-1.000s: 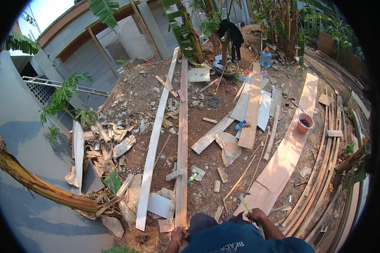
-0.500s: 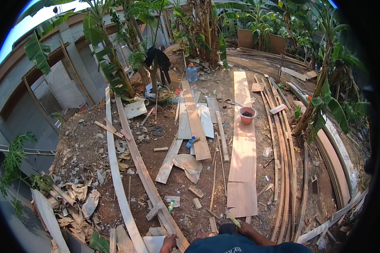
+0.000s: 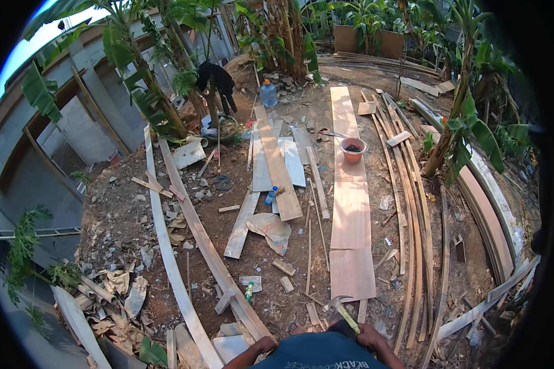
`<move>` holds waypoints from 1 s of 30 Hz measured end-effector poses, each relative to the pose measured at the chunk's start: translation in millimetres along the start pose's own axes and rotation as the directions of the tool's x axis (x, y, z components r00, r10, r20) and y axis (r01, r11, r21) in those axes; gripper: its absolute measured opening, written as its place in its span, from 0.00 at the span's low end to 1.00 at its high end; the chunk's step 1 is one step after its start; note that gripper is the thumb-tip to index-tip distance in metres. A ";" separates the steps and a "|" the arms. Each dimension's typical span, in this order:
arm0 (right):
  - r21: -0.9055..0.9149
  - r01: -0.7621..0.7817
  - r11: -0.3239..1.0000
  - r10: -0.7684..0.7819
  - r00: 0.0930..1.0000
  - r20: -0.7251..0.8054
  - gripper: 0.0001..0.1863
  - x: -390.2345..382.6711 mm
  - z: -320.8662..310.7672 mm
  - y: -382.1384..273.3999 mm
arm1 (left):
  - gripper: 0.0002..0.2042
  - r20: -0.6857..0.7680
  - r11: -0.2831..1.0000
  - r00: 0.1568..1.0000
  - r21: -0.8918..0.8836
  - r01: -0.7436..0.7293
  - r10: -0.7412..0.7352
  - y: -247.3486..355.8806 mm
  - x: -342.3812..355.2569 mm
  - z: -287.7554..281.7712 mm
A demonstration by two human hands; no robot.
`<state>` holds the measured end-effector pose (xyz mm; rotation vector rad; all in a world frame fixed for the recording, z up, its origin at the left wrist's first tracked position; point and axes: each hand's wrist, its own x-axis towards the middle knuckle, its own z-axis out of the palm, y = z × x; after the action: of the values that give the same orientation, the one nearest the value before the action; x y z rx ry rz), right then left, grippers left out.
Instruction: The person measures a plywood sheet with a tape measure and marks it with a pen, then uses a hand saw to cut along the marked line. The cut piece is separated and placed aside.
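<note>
In my right hand [image 3: 368,337] is a claw hammer [image 3: 348,317] with a pale yellow-green handle. Its metal head points away from me, close to the near end of a wide wooden board [image 3: 352,215]. My left hand [image 3: 266,344] is at the near end of a long, narrow plank [image 3: 218,264], at the lower edge of the view. Its fingers are small and partly hidden, so I cannot tell whether they grip the plank. A short wood block [image 3: 225,300] lies across that plank. Just left runs a paler long board [image 3: 166,246].
An orange bucket [image 3: 353,155] with dark contents stands on the wide board. Several thin wood strips [image 3: 415,234] lie to the right. Scrap boards, a torn paper sack [image 3: 271,230] and a blue-capped bottle [image 3: 271,195] lie mid-ground. A large water jug [image 3: 268,93] stands farther back, near banana plants.
My left hand has moved right, over the plank's near end. My right hand, with the hammer, has shifted slightly right. The whole view has shifted a little.
</note>
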<state>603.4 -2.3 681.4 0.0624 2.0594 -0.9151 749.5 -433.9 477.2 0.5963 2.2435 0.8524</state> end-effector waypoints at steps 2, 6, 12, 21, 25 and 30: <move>-0.008 0.022 1.000 -0.022 1.000 -0.021 0.17 0.5 -8.4 0.4 | 0.16 0.059 0.859 0.937 -0.383 0.340 -0.344 23.6 11.6 -33.3; -0.156 0.060 0.986 -0.077 0.992 -0.102 0.17 16.8 -41.4 6.0 | 0.14 0.254 0.597 0.814 -0.573 0.561 -0.522 83.7 43.2 -112.9; 0.045 0.089 0.995 -0.077 0.973 -0.218 0.14 33.6 -86.5 28.1 | 0.09 0.125 0.655 0.906 -0.651 0.382 -0.404 138.9 78.6 -187.6; 0.436 -0.038 0.899 0.159 0.957 -0.244 0.14 30.0 -111.2 24.1 | 0.07 0.251 0.485 0.884 -0.760 0.432 -0.395 179.9 140.9 -278.0; 0.480 -0.112 0.870 0.252 0.938 -0.237 0.17 48.6 -106.1 17.6 | 0.06 0.432 0.547 0.856 -0.661 0.514 -0.283 170.5 180.3 -323.7; 0.571 -0.137 0.810 0.378 0.866 -0.328 0.15 86.8 -96.6 -19.0 | 0.07 0.642 0.664 0.748 -0.488 0.566 -0.165 123.7 249.0 -418.7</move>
<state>475.2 20.6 664.5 0.9104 2.0390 -1.3575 304.2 -369.9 701.4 -0.0131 1.3092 1.0090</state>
